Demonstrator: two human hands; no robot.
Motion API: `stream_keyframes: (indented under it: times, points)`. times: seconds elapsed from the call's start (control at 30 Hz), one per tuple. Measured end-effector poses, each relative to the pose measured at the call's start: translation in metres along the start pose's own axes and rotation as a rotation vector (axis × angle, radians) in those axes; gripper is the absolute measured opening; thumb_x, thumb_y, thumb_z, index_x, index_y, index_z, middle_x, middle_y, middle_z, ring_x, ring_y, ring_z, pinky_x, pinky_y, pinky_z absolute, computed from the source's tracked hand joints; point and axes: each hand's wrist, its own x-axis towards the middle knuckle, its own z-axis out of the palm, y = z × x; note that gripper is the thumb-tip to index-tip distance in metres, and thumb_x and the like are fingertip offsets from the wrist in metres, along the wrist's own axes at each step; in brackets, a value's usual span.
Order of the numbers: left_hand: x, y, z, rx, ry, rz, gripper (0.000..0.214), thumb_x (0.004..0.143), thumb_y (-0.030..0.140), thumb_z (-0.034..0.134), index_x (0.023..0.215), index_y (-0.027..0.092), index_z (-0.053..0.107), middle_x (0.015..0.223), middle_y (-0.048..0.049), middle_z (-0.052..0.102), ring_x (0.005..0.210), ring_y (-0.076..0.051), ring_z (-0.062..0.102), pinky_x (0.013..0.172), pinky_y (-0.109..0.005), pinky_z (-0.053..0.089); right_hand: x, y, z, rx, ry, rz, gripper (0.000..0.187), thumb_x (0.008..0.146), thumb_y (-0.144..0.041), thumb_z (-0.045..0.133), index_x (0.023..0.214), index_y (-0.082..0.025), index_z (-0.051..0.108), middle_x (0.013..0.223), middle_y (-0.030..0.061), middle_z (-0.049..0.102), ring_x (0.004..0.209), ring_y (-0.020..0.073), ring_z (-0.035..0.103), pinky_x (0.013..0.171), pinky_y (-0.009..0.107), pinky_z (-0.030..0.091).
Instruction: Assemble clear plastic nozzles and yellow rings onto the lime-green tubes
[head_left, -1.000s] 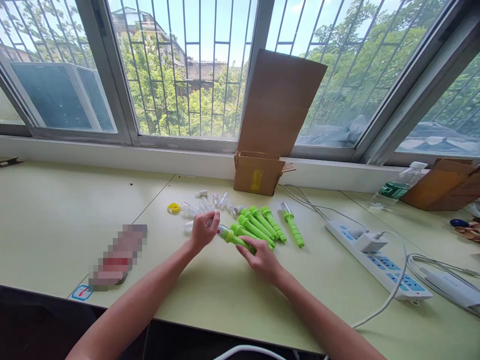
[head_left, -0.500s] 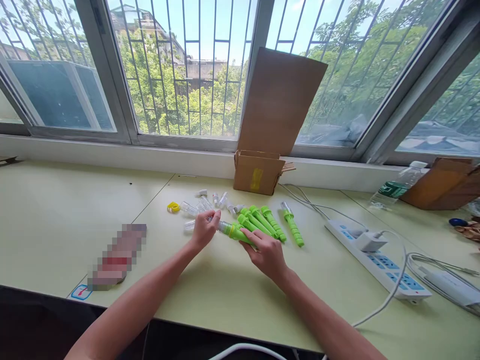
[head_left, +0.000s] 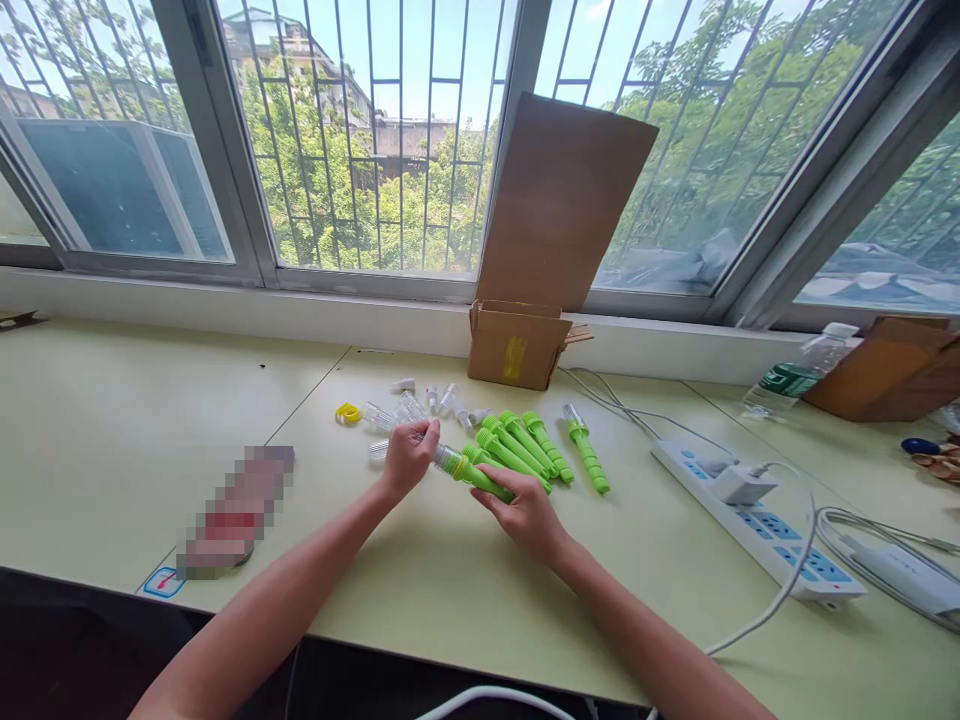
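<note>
Right hand [head_left: 529,517] got shifted, light-looking green handle [head_left: 470,472] gripped sensibly at 4-o'clock end, clear tube [head_left: 441,456] clenched in left hand [head_left: 408,462].

Left grip [head_left: 409,464] around seemingly clear tube [head_left: 441,456]

Green tubes [head_left: 521,449] — glossy plastic; small box [head_left: 491,350] — matt cardboard.

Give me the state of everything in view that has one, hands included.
Held stick: clear end against the green handle; tightness unclear.
Left hand: closed on the clear end.
Right hand: closed on the handle.
Loose handles: lying grouped.
Second stick: lying apart, clear top on.
Clear tubes: lying loose.
Yellow rings: lying bunched.
Carton: open at top.
Power strip: charger plugged in.
Bottle: capped.
</note>
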Motion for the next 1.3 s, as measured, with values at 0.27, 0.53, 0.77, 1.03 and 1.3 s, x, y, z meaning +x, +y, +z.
stream_keyframes:
  times: [0.27, 0.53, 0.77, 1.03, 1.3]
  points:
    - [-0.001, 0.0, 0.0, 0.006, -0.002, 0.009, 0.047, 0.086, 0.043, 0.046, 0.049, 0.019, 0.032, 0.047, 0.0042, 0.027, 0.046, -0.009, 0.027, 0.046, -0.025, 0.021, 0.004, -0.003, -0.001, 0.266, -0.121, 0.152, 0.042, 0.077, -0.045, 0.068, 0.109, -0.019, 0.073, 0.11, 0.0071, 0.071, 0.104, 0.0297, 0.064, 0.092, 0.042, 0.049]
    - [-0.001, 0.0, 0.0, -0.072, -0.032, -0.002, 0.048, 0.086, 0.045, 0.048, 0.047, 0.018, 0.035, 0.043, 0.0037, 0.032, 0.043, -0.008, 0.032, 0.044, -0.025, 0.024, 0.006, -0.017, -0.015, 0.519, -0.378, 0.403, 0.044, 0.076, -0.052, 0.066, 0.1, -0.017, 0.074, 0.05, -0.0062, 0.044, 0.042, 0.0062, 0.032, 0.039, 0.02, 0.024]
    - [-0.002, 0.0, -0.002, -0.046, -0.058, 0.029, 0.047, 0.087, 0.043, 0.047, 0.048, 0.018, 0.041, 0.043, 0.0029, 0.039, 0.043, -0.009, 0.036, 0.045, -0.024, 0.027, 0.005, -0.014, -0.014, 0.455, -0.403, 0.357, 0.037, 0.079, -0.051, 0.062, 0.091, -0.018, 0.074, 0.057, -0.0017, 0.057, 0.045, 0.009, 0.042, 0.041, 0.022, 0.032]
    - [0.0, 0.002, -0.003, -0.01, -0.076, 0.016, 0.044, 0.086, 0.045, 0.049, 0.052, 0.017, 0.046, 0.045, 0.0041, 0.04, 0.045, -0.009, 0.038, 0.048, -0.023, 0.028, -0.002, 0.004, -0.001, -0.293, 0.087, -0.051, 0.036, 0.087, -0.039, 0.057, 0.116, -0.022, 0.069, 0.087, 0.0078, 0.072, 0.071, 0.0217, 0.064, 0.064, 0.031, 0.048]
    - [-0.002, 0.001, 0.003, -0.053, -0.081, -0.095, 0.047, 0.084, 0.047, 0.049, 0.049, 0.018, 0.041, 0.042, 0.005, 0.033, 0.043, -0.008, 0.032, 0.045, -0.024, 0.023, -0.001, 0.009, -0.009, -0.673, 0.177, -0.308, 0.032, 0.094, -0.032, 0.049, 0.118, -0.022, 0.067, 0.078, 0.0058, 0.068, 0.065, 0.0183, 0.062, 0.055, 0.028, 0.039]
